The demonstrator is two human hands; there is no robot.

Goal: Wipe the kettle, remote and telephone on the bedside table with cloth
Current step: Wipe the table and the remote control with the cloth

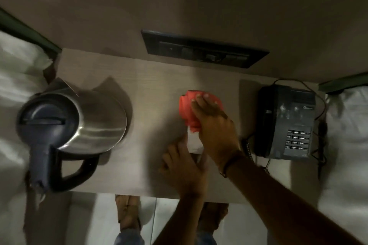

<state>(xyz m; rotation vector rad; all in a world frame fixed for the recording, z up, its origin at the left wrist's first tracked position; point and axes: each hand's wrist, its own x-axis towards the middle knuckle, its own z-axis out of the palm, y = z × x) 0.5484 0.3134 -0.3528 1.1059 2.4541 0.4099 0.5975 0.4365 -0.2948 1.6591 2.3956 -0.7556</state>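
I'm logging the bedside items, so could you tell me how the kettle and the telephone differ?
The kettle is shiny steel with a dark lid and handle; the telephone is all dark plastic with a keypad. The kettle stands at the table's left, the telephone lies flat at its right. Neither is touched by a hand.

Mostly hidden under right hand (213, 123) and red cloth (190, 109): white remote (194, 142). Blurred just below it: left hand (185, 167). Keypad digits on telephone (286, 121) illegible.

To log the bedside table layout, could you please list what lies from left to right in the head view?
kettle → left hand → red cloth under the right hand → telephone
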